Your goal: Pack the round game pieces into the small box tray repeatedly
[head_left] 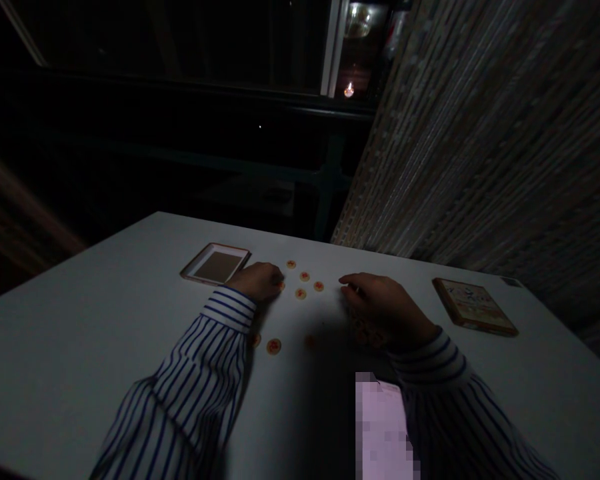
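My left hand (258,280) is low over the white table with its fingers curled down. Its fingertips are on a round game piece (281,286) with red marking, which they partly cover. Close by lie several like pieces, Chinese chess discs by their look, such as one disc (301,293). My right hand (386,303) hovers palm down to the right of them, thumb and forefinger slightly apart, nothing visible between them. Under it, in shadow, several more discs (364,332) are grouped. Nearer me is another red-marked disc (274,346), beside one half hidden by my left sleeve.
An open shallow box (216,263) lies beyond my left hand. To the right is a flat box or lid (473,307) with a printed picture. A lit phone screen (383,427) is by my right forearm. A string curtain (430,133) hangs behind the white table (80,333).
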{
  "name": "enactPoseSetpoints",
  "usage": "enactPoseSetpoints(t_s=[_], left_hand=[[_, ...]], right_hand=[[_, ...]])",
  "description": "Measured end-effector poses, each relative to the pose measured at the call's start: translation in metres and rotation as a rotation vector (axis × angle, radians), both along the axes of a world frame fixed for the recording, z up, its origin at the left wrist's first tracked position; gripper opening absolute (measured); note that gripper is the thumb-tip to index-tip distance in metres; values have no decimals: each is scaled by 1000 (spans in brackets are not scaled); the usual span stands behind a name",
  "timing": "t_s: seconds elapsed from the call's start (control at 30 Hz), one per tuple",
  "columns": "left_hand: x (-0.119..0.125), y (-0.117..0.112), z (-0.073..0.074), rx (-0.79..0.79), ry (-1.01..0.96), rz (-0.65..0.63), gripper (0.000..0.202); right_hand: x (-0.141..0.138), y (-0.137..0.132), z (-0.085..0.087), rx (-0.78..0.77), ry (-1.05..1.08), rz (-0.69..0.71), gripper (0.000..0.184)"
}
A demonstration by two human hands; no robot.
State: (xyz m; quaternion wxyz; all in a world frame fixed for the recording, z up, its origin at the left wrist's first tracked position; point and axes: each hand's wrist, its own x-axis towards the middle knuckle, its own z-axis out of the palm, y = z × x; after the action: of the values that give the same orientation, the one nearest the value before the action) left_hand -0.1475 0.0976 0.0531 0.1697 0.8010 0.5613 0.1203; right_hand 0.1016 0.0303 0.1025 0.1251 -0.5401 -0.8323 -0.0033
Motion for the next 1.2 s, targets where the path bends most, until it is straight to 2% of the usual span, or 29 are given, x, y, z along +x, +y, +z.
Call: enactPoseSetpoints(t_s=[0.33, 0.7, 1.2], left_hand=[[12, -7, 5, 42, 165, -49, 19], [13, -3, -2, 38, 244, -69, 21], [13, -4, -1, 103, 208, -45, 27]], right_hand=[[4, -1, 3, -6, -8, 6, 32], [6, -1, 5, -4, -10, 5, 33], [9, -4, 7, 12, 16, -4, 32]])
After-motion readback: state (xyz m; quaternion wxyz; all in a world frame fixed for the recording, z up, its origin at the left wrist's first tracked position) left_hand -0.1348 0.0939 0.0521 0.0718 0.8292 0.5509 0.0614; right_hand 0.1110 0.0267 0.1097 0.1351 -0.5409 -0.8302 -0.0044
